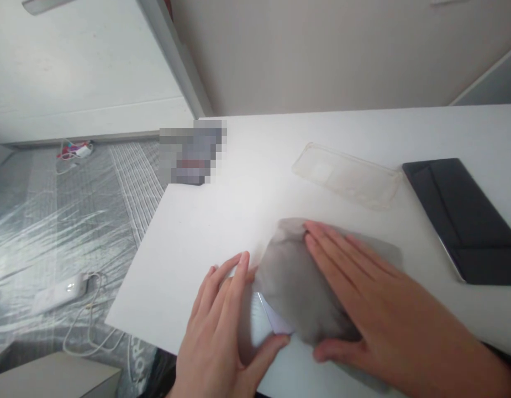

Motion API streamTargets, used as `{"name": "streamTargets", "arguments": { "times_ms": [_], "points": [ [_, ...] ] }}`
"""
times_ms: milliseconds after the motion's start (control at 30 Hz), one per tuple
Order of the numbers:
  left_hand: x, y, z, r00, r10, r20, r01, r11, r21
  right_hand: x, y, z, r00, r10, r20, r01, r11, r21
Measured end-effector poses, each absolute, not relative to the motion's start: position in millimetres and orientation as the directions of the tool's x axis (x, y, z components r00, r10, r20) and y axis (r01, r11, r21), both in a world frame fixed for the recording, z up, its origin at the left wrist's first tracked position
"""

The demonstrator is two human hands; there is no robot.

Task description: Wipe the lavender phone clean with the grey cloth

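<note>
Your 2 hands are both on a soft grey cloth (pixel 292 282), bunched up on the near part of the white bench (pixel 176 265). Your left hand (pixel 217 320) is at the cloth's left side. Its fingers (pixel 226 271) are curled close together against the fold, and the thumb presses in from below, so the cloth is held between them. Your right hand (pixel 375 293) lies across the top, its fingers (pixel 342 249) slightly spread and pressing down, with the thumb reaching to the lower edge.

Near your left thumb, a glossy white flat object (pixel 265 320) shows from under the fold. The cloth hides the rest, so you cannot tell what it is.

A clear phone case (pixel 346 177) lies on the bench just beyond the cloth, and a dark tablet in a folding cover (pixel 462 221) lies to the right, near your right hand. A pixelated object (pixel 193 152) sits at the far-left corner. Left of the bench, a white power strip (pixel 60 293) and its cables rest on plastic sheeting (pixel 73 232).
</note>
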State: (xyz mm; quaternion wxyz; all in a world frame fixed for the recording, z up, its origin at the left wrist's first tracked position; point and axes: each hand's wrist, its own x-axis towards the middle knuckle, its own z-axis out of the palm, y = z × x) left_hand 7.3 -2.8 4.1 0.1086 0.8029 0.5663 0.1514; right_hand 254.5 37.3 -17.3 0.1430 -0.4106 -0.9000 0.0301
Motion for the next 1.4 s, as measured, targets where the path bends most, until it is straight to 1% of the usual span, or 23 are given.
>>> {"name": "streamTargets", "arguments": {
  "times_ms": [133,233,300,433,533,667,767,900,1000,1200,1400],
  "points": [
    [8.6,-1.4,4.2,0.326,0.938,0.121,0.858,-0.347,0.379,282.3,40.1,-24.1,-0.566,0.789,0.238,0.795,0.599,-0.094],
    [9.5,-0.3,4.5,0.325,0.938,0.124,0.857,-0.347,0.38,280.4,39.8,-23.1,-0.568,0.791,0.229,0.799,0.596,-0.075],
    [9.9,0.2,4.4,0.327,0.937,0.125,0.861,-0.35,0.369,268.7,39.5,-20.3,-0.597,0.77,0.226,0.778,0.624,-0.074],
    [8.9,0.9,3.4,0.343,0.931,0.127,0.862,-0.366,0.352,227.2,39.3,-12.5,-0.703,0.682,0.201,0.674,0.73,-0.117],
    [7.8,1.4,3.1,0.342,0.931,0.131,0.863,-0.366,0.347,197.0,40.3,-7.7,-0.751,0.621,0.225,0.602,0.784,-0.154],
    [8.2,1.6,3.7,0.318,0.939,0.131,0.875,-0.344,0.34,193.8,47.7,-7.6,-0.789,0.563,0.244,0.527,0.826,-0.2],
    [9.4,1.1,4.3,0.311,0.942,0.128,0.87,-0.336,0.361,221.8,57.7,-11.6,-0.761,0.609,0.223,0.575,0.793,-0.203],
    [10.4,1.6,4.9,0.302,0.947,0.109,0.863,-0.321,0.39,263.3,70.9,-17.1,-0.676,0.709,0.201,0.702,0.702,-0.118],
    [10.4,2.3,5.0,0.316,0.942,0.111,0.858,-0.334,0.39,276.5,75.2,-18.8,-0.67,0.721,0.175,0.716,0.691,-0.103],
    [6.7,1.9,7.2,0.404,0.906,0.129,0.818,-0.42,0.392,274.9,75.1,-18.7,-0.651,0.74,0.169,0.725,0.672,-0.152],
    [3.2,3.2,8.8,0.449,0.882,0.142,0.799,-0.467,0.378,275.4,74.8,-19.9,-0.652,0.735,0.185,0.718,0.678,-0.16]
  ]
}}
